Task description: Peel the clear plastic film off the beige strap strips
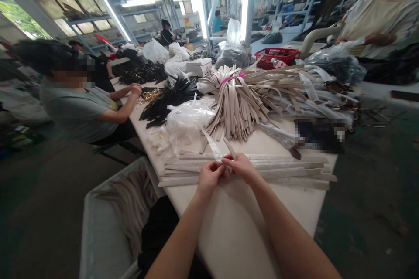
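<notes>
My left hand (211, 175) is closed in a pinch, its fingertips meeting those of my right hand. A thin white plastic sleeve (213, 144) rises from between the fingertips, its far end pointing up and left. My right hand (241, 167) is closed on a beige strap (230, 148), whose end sticks up above the fingers. A small reddish spot shows under the fingertips, too small to name. Just beneath and behind both hands, several long beige straps (288, 172) in clear sleeves lie crosswise on the table (235, 222).
Beyond stands a large bundle of beige straps (240, 111) with a pink tie. Left of it are crumpled plastic bags (190, 117) and black straps (160, 109). A white bin (88, 226) holding straps stands low left. Co-workers (78, 100) are at left and right. Behind is a red basket (276, 56).
</notes>
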The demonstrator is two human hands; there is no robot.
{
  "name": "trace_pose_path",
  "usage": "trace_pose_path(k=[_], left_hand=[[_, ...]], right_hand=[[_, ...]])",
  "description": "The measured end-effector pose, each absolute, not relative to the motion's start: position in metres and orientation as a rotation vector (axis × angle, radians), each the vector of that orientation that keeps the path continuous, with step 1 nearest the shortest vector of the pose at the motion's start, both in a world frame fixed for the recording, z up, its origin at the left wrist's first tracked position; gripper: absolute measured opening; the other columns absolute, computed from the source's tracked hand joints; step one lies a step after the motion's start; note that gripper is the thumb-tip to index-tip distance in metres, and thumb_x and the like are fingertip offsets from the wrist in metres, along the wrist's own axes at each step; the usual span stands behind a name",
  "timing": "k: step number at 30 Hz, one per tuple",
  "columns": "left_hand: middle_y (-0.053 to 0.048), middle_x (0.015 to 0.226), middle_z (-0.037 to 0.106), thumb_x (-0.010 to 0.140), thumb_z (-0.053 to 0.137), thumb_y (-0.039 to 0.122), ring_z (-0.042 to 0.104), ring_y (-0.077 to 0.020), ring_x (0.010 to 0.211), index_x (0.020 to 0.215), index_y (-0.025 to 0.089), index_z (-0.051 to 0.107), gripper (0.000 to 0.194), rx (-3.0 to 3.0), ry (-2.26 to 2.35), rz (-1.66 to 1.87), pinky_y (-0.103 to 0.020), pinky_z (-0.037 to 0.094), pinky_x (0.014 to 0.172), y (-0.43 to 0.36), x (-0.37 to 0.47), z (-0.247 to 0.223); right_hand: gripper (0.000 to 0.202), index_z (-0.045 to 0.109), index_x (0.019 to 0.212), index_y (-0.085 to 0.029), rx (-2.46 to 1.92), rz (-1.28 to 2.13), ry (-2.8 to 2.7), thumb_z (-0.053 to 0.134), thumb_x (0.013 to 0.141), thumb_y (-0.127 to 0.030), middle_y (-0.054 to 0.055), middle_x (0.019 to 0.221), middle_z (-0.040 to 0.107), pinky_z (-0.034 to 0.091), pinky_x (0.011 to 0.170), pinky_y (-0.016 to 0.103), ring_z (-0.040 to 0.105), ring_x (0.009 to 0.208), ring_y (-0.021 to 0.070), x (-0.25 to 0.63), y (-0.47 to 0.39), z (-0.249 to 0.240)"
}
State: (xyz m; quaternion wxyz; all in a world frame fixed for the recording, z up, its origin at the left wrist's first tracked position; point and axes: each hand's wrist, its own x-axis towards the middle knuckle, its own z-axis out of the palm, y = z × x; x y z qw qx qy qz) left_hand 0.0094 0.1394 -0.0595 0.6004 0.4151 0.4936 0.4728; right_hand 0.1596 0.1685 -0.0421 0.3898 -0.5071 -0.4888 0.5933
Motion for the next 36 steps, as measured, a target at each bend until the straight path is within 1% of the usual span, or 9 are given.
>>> trace_pose_path(k=[3, 6, 9, 12, 18, 21, 27, 32, 36], left_hand=[[-0.007, 0.072, 0.07, 0.068, 0.083, 0.041, 0.062, -0.0139, 0.058, 0.078, 0.011, 0.071, 0.034, 0.995, 1.15, 0.997, -0.024, 0.05, 0.055, 0.138, 0.008, -0.06], [-0.006, 0.075, 0.07, 0.07, 0.079, 0.048, 0.061, -0.0145, 0.056, 0.089, 0.013, 0.071, 0.04, 0.938, 1.177, 1.011, -0.023, 0.048, 0.049, 0.138, 0.006, -0.06], [0.0, 0.059, 0.062, 0.074, 0.075, 0.053, 0.053, -0.0113, 0.046, 0.09, 0.014, 0.069, 0.043, 0.928, 1.233, 1.074, -0.02, 0.038, 0.04, 0.141, 0.005, -0.06], [0.003, 0.049, 0.054, 0.071, 0.079, 0.051, 0.045, -0.0081, 0.04, 0.084, 0.013, 0.07, 0.041, 0.944, 1.298, 1.144, -0.019, 0.032, 0.039, 0.146, 0.004, -0.061], [0.004, 0.053, 0.057, 0.066, 0.084, 0.044, 0.049, -0.008, 0.045, 0.084, 0.015, 0.07, 0.037, 0.861, 1.2, 1.382, -0.02, 0.038, 0.045, 0.155, 0.008, -0.059], [0.003, 0.059, 0.06, 0.066, 0.084, 0.042, 0.051, -0.0083, 0.047, 0.082, 0.017, 0.067, 0.034, 0.816, 1.144, 1.451, -0.02, 0.041, 0.046, 0.157, 0.011, -0.058], [0.0, 0.06, 0.06, 0.075, 0.077, 0.046, 0.053, -0.0098, 0.049, 0.088, 0.014, 0.071, 0.036, 0.835, 1.012, 1.245, -0.021, 0.044, 0.047, 0.153, 0.012, -0.066], [0.0, 0.062, 0.062, 0.071, 0.082, 0.042, 0.053, -0.0094, 0.051, 0.091, 0.013, 0.073, 0.036, 0.859, 1.041, 1.17, -0.02, 0.044, 0.049, 0.153, 0.012, -0.07], [-0.001, 0.06, 0.063, 0.068, 0.084, 0.043, 0.053, -0.0098, 0.05, 0.084, 0.012, 0.073, 0.036, 0.864, 1.087, 1.215, -0.021, 0.042, 0.047, 0.159, 0.013, -0.066]], right_hand=[[0.021, 0.071, 0.077, -0.014, -1.27, 1.471, -1.309, 0.071, 0.075, -0.034, 0.002, 0.061, 0.064, 0.045, 0.045, 0.02, 0.056, 0.05, 0.0123, 0.161, 0.168, -0.041], [0.024, 0.07, 0.077, -0.014, -1.228, 1.475, -1.336, 0.072, 0.075, -0.038, 0.002, 0.063, 0.065, 0.043, 0.045, 0.02, 0.056, 0.052, 0.0118, 0.163, 0.17, -0.04], [0.029, 0.071, 0.077, -0.013, -1.199, 1.518, -1.368, 0.072, 0.076, -0.042, 0.003, 0.067, 0.067, 0.043, 0.045, 0.019, 0.053, 0.05, 0.0102, 0.166, 0.171, -0.041], [0.03, 0.071, 0.081, -0.013, -1.2, 1.533, -1.378, 0.072, 0.076, -0.043, 0.003, 0.068, 0.067, 0.042, 0.045, 0.02, 0.05, 0.048, 0.0094, 0.167, 0.172, -0.041], [0.03, 0.073, 0.077, -0.014, -1.203, 1.457, -1.505, 0.07, 0.077, -0.044, -0.002, 0.054, 0.057, 0.036, 0.045, 0.02, 0.047, 0.047, 0.0105, 0.168, 0.169, -0.039], [0.035, 0.072, 0.072, -0.014, -1.224, 1.342, -1.547, 0.067, 0.079, -0.047, -0.001, 0.054, 0.056, 0.034, 0.048, 0.02, 0.047, 0.05, 0.011, 0.166, 0.171, -0.039], [0.045, 0.067, 0.064, -0.014, -1.239, 1.173, -1.578, 0.061, 0.084, -0.054, -0.001, 0.056, 0.056, 0.035, 0.052, 0.021, 0.049, 0.054, 0.0116, 0.163, 0.174, -0.044], [0.052, 0.061, 0.058, -0.015, -1.277, 1.103, -1.546, 0.054, 0.088, -0.057, -0.001, 0.05, 0.049, 0.032, 0.049, 0.022, 0.045, 0.049, 0.0116, 0.163, 0.177, -0.051], [0.054, 0.059, 0.058, -0.016, -1.325, 1.084, -1.518, 0.053, 0.089, -0.06, 0.001, 0.053, 0.055, 0.035, 0.051, 0.022, 0.051, 0.052, 0.0134, 0.16, 0.177, -0.051]])
